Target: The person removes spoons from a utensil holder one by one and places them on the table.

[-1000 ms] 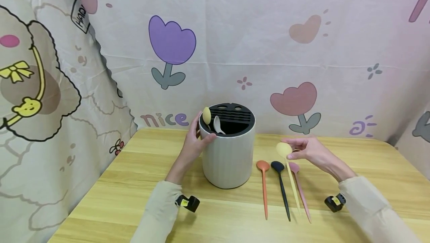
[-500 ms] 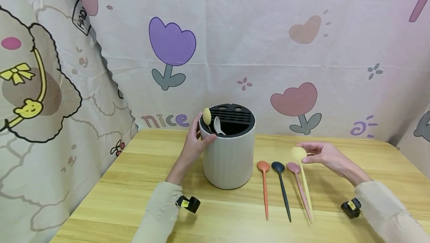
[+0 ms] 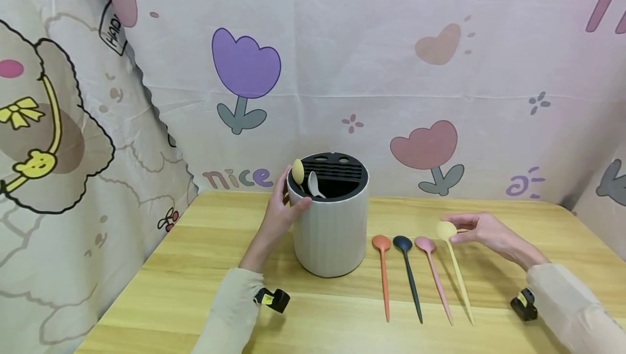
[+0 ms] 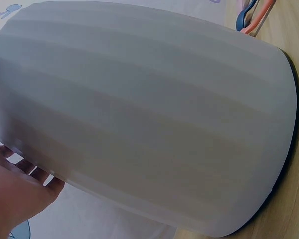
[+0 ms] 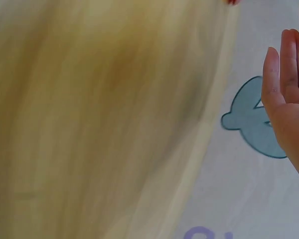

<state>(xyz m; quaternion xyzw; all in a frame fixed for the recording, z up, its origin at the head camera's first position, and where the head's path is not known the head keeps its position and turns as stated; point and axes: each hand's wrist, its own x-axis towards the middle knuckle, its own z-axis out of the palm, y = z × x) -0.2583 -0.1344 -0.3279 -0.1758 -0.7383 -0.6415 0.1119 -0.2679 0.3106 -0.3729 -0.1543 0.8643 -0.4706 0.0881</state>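
Note:
A yellow spoon (image 3: 457,267) is pinched by its bowl between the thumb and fingers of my right hand (image 3: 494,236); its handle slants down toward the table. To its left lie a pink spoon (image 3: 434,267), a dark blue spoon (image 3: 409,267) and an orange spoon (image 3: 383,267), side by side. My left hand (image 3: 280,215) grips the upper left side of a ribbed white utensil holder (image 3: 330,240), thumb in front. Another yellow spoon (image 3: 298,172) and a white spoon (image 3: 314,184) stand in the holder's black top. The left wrist view shows mostly the holder's wall (image 4: 149,114).
The wooden table (image 3: 195,289) runs back to a patterned cloth (image 3: 332,44) hung behind it. Another cloth side (image 3: 73,234) bounds the left. Slots line the back part of the holder's black lid (image 3: 337,169).
My right hand has moved right with the yellow spoon, from over the pink spoon to the right of it. The left hand keeps its grip on the holder.

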